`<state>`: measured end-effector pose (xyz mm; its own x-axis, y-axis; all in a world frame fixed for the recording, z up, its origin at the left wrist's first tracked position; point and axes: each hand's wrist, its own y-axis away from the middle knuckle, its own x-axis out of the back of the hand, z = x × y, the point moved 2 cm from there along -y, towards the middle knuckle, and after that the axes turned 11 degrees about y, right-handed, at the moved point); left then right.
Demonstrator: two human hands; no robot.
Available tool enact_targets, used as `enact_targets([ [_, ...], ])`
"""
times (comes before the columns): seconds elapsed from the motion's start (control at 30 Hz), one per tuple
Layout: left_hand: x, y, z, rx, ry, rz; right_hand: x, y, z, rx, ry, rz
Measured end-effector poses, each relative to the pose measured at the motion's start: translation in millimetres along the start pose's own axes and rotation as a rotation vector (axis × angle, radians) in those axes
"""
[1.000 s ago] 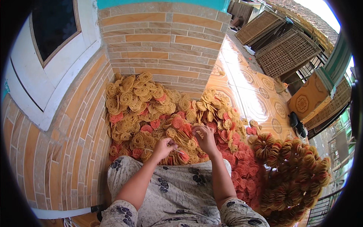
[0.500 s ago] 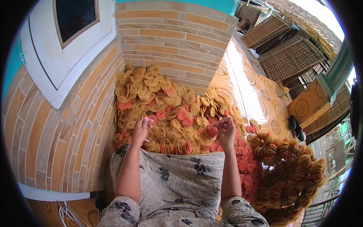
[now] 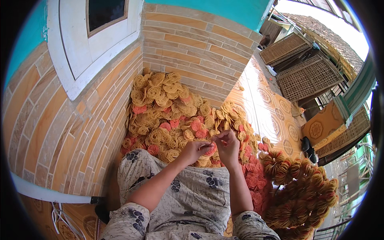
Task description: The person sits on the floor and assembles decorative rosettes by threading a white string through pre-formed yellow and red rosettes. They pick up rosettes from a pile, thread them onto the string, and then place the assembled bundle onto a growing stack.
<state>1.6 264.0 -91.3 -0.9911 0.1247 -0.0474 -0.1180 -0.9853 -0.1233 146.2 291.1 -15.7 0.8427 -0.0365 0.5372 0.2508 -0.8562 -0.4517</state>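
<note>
My left hand and my right hand meet over my lap, fingers pinched together. Between them sits a coral-pink mesh rosette. The right fingers close at its upper edge; the left fingertips press in from the other side, and whatever they pinch is too small to make out. Just below the hands, tan rosettes rest against my patterned garment. A broad heap of tan rosettes, mixed with pink ones, spreads beyond my knees.
Pink rosettes lie along my right side, beside a large bundle of strung tan-and-red rosettes. A tiled wall bounds the heap at the back and left. Woven panels lean beyond the sunlit floor; a dark shoe lies at right.
My left hand has moved right to meet the right hand, which has come slightly left and nearer. The thin white stick-like thing seen by the left hand no longer shows. The view has shifted a little.
</note>
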Motion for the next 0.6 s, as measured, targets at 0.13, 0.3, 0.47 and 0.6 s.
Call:
enact_targets([
  [0.13, 17, 3, -9, 0.072, -0.191, -0.004, -6, -11, 11, -0.047, -0.208, -0.018],
  [0.3, 35, 5, -19, 0.088, -0.198, -0.020, -37, -23, 62, -0.156, -0.633, -0.237],
  [0.47, 71, 3, -47, 0.420, -0.145, -0.228, -59, -6, 151, -0.175, 0.518, -0.460],
  [0.6, 71, -3, -73, 0.396, -0.010, -0.119, -75, 27, 186, 0.026, 0.638, -0.456],
])
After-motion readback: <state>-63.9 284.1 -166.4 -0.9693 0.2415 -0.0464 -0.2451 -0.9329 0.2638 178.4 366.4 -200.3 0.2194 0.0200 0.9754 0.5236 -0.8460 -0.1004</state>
